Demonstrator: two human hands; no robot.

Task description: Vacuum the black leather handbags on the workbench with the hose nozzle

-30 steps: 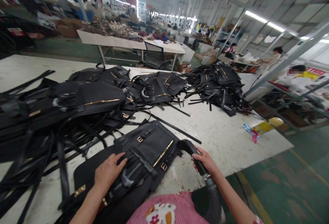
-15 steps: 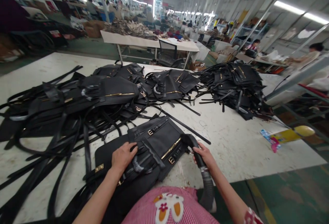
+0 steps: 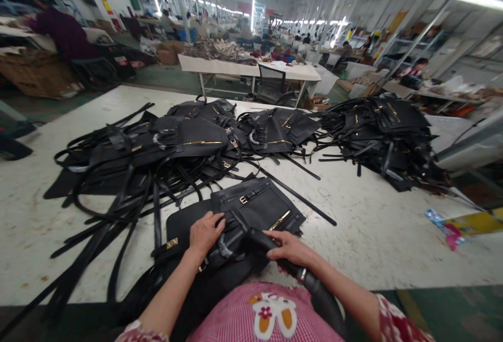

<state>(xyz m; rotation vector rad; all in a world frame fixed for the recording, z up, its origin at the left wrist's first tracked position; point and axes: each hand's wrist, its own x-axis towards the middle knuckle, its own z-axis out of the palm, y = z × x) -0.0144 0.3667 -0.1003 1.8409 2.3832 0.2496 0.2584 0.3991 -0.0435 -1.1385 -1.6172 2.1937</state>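
A black leather-look bag [image 3: 260,203] with gold buckles and a gold zip lies in front of me at the table's near side. My left hand [image 3: 206,234] is on it with bent fingers, gripping around the bundled handles; its exact hold is partly hidden. In my right hand [image 3: 290,250] is a black vacuum-style nozzle [image 3: 257,238], fingers wrapped round its grip. Its tip points at the bag beside my left fingers. From the nozzle a dark flexible hose [image 3: 321,294] curves down past my apron.
More black bags [image 3: 200,138] with loose straps lie in a heap at the left and middle of the white table [image 3: 365,237]. Another pile [image 3: 387,132] stands at the back right. A yellow object [image 3: 477,222] lies at the right edge. Other people work farther off.
My right hand has brought the nozzle leftward, from the bag's right edge to over its handles. My left hand stays on the bag. The view has swung a little left.
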